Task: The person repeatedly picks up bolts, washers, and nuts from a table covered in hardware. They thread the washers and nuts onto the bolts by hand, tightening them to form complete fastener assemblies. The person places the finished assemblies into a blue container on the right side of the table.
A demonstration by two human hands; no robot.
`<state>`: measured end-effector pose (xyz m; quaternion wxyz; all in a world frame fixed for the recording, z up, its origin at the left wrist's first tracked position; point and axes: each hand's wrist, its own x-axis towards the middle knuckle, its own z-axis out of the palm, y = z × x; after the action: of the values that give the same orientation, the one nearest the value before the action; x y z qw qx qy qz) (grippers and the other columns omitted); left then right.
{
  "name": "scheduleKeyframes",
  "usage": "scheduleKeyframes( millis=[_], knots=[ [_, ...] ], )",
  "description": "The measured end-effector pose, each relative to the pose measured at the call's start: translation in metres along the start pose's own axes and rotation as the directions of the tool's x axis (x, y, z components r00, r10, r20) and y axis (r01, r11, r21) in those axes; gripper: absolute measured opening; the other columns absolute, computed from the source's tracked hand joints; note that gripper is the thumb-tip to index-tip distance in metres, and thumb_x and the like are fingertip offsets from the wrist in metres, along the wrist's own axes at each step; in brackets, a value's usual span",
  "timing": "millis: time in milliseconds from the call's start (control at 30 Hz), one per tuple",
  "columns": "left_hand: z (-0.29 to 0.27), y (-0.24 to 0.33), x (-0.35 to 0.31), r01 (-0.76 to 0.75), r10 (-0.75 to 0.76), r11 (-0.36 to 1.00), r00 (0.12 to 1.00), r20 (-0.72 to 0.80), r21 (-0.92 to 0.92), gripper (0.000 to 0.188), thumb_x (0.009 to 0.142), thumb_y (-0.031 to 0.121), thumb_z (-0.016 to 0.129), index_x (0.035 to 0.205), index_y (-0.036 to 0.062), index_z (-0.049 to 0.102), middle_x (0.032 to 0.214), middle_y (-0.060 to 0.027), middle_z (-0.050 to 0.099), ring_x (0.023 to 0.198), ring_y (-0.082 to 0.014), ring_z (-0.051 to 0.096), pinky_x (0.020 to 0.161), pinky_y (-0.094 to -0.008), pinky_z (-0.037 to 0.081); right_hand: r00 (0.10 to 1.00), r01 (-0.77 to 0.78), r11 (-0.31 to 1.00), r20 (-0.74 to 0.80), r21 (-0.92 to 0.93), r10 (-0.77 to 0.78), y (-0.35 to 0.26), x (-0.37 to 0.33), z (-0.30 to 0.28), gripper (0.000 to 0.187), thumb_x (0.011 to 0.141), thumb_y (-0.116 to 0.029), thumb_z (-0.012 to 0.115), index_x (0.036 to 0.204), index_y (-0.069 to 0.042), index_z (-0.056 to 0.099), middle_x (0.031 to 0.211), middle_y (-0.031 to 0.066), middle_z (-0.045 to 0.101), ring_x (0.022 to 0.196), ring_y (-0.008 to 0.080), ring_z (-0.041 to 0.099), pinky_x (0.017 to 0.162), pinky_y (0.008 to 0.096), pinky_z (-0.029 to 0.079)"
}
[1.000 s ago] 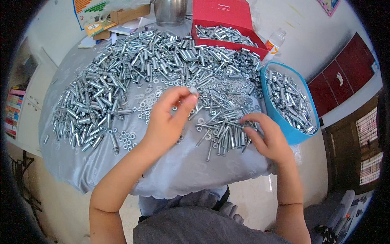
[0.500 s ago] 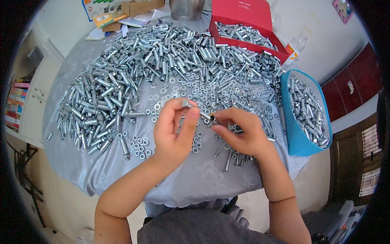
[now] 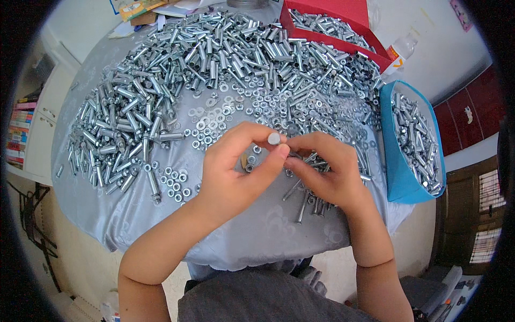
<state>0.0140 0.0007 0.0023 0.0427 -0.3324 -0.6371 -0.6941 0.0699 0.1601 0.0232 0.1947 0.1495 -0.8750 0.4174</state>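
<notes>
Just above the middle of the table, my left hand [image 3: 238, 163] pinches a metal bolt [image 3: 274, 139] between thumb and fingers, its round flat end turned up toward me. My right hand [image 3: 331, 166] is closed close against the left fingertips. What its thumb and forefinger grip is mostly hidden. Beyond the hands lie loose washers and nuts [image 3: 217, 119]. A few hex nuts [image 3: 176, 181] rest beside the left wrist. Thin long bolts [image 3: 301, 208] lie under and beside the right hand.
A large heap of metal sleeves [image 3: 214, 51] spreads across the far side, with assembled anchor bolts [image 3: 126, 126] at left. A red box [image 3: 335, 38] and a blue fabric bin [image 3: 399, 180] hold more hardware. A plastic bottle [image 3: 401, 51] stands behind the bin.
The bolt in my left hand has turned so its round end faces up. My hands have drawn together, the left moving right. The view has shifted slightly.
</notes>
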Motion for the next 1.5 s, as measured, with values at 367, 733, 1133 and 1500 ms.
scheduleKeyframes(
  millis=[367,733,1133,1500],
  knots=[
    [-0.006,0.002,-0.002,0.286,-0.287,0.957,0.958,0.022,0.041,0.014,0.083,0.013,0.052,0.083,0.0,0.054,0.07,-0.0032,0.053,0.064,-0.009,0.048,0.059,-0.0236,0.039,0.995,-0.009,1.0,-0.104,-0.015,0.007,0.005,0.004,0.001,0.02,0.067,-0.003,0.069,0.085,-0.002,0.061,0.081,0.0093,0.06,0.07,0.0186,0.059,0.061,0.0259,0.047],
    [-0.002,0.006,-0.005,0.432,-0.43,0.9,0.852,0.298,0.06,0.036,0.09,0.034,0.043,0.074,0.0022,0.05,0.057,0.001,0.04,0.054,-0.008,0.036,0.05,-0.0241,0.031,0.997,0.068,0.992,-0.03,0.109,-0.065,0.004,0.002,-0.001,0.019,0.068,-0.001,0.068,0.086,-0.001,0.061,0.084,0.0079,0.061,0.077,0.0163,0.059,0.068,0.0267,0.047],
    [-0.008,0.007,0.005,0.675,-0.634,0.61,0.73,0.255,-0.414,0.041,0.09,0.035,0.042,0.058,0.0093,0.039,0.053,0.0018,0.037,0.049,-0.007,0.035,0.048,-0.0215,0.029,0.941,-0.336,0.942,0.029,0.02,0.336,-0.007,0.002,-0.019,0.013,0.069,-0.009,0.069,0.079,-0.004,0.063,0.074,0.0053,0.061,0.066,0.0116,0.058,0.056,0.0249,0.044],
    [-0.013,0.007,0.007,0.662,-0.695,0.584,0.707,0.132,-0.47,0.041,0.088,0.038,0.04,0.059,0.0112,0.035,0.051,0.0017,0.034,0.05,-0.0112,0.035,0.052,-0.0247,0.031,0.942,-0.087,0.855,0.236,-0.511,0.237,0.006,0.002,-0.015,0.017,0.068,-0.025,0.066,0.079,-0.011,0.067,0.071,0.0072,0.054,0.069,0.0246,0.055,0.058,0.0337,0.044]
  ],
)
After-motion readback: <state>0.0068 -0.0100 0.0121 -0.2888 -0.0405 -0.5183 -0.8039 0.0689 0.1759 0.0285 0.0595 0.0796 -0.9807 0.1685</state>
